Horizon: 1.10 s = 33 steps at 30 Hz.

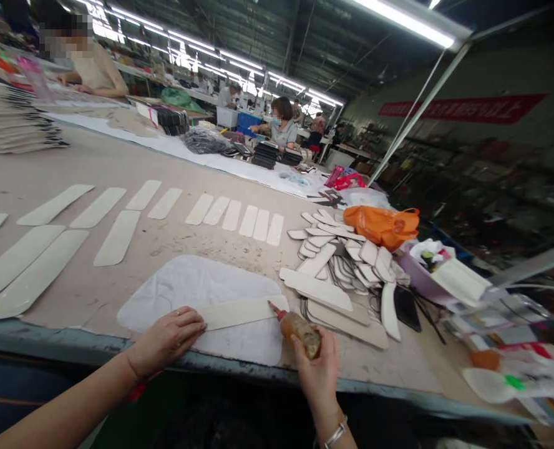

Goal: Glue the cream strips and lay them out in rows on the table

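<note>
- Head view: pale panels (118, 238) are laid out at left.
- By the left hand (171, 337), fingers together, a strip's (242, 313) left end is held on white cloth (165, 290).
- By the right hand (319, 362) a bottle (300, 330) is gripped, nozzle (277, 311) at the strip's right end; light, even squeezing seems best.

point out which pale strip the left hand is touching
The long, flat cream strip on the white sheet, one end under the fingers of the left hand; other cream strips lie away from it.
</note>
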Tool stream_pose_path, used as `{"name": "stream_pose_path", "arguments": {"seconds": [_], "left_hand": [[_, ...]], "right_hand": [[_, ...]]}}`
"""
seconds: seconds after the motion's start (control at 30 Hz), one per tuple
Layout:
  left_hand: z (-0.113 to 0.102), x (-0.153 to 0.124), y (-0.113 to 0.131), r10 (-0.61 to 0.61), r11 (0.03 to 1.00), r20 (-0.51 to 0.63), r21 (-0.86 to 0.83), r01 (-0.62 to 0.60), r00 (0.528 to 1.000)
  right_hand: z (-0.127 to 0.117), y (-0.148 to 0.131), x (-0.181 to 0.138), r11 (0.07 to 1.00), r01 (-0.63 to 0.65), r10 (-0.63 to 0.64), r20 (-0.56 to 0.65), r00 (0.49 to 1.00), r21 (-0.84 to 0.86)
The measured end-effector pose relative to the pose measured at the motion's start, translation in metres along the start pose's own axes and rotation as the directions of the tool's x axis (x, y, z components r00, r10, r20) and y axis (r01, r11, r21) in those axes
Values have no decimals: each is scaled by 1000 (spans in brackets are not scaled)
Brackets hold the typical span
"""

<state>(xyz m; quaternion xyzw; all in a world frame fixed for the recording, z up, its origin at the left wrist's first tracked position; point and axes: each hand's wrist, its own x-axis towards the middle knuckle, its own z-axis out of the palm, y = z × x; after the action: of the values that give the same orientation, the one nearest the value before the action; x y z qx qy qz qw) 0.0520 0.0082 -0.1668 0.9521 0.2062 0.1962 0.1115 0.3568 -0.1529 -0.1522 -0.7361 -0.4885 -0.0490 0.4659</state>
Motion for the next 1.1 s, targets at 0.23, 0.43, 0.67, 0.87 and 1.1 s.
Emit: {"name": "stream_pose_path", "arguments": {"seconds": [0.23,0.43,0.67,0.87,1.1], "left_hand": [[1,-1,0,15,1000,-27,19,-15,1000],[0,0,4,30,1000,-68,-3,-30,997],[-3,0,7,-18,1000,-55,-17,17,998],[0,-1,5,-20,1000,-33,-17,20,999],[1,0,5,-15,1000,-45,-5,15,999]], "right_hand": [[-7,22,9,996,39,-46,-94,995,-84],[3,-1,-2,997,-2,8,-80,997,76],[38,-56,-19,960,64,-117,182,976,273],[47,-68,-22,952,42,-126,259,958,305],[31,-67,-29,955,49,-137,290,947,292]]}}
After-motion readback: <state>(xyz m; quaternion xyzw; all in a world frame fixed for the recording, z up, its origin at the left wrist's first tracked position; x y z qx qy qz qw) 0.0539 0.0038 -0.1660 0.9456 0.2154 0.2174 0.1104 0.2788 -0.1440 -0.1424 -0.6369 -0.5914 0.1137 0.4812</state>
